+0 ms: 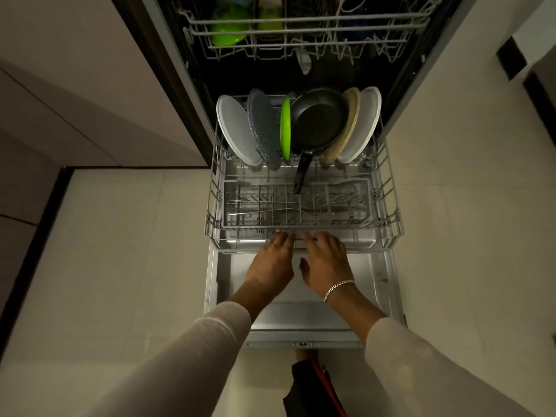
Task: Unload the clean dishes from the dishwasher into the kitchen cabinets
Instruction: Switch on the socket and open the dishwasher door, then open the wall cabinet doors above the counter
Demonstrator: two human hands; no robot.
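The dishwasher's lower rack (391,206) is pulled out over the open door (304,314). Standing in its back row are a white plate (237,130), a grey textured plate (264,127), a green plate (285,127), a black frying pan (319,118) with its handle pointing forward, a beige plate (349,127) and another white plate (365,121). Some cutlery lies in the basket (301,206). My left hand (272,263) and my right hand (325,260) both grip the rack's front rail, fingers curled over it.
The upper rack (307,34) hangs above, holding green bowls (228,28) and other half-hidden items. Pale cabinet fronts (75,85) stand to the left, a light wall (466,145) to the right. Tiled floor (120,266) surrounds the door.
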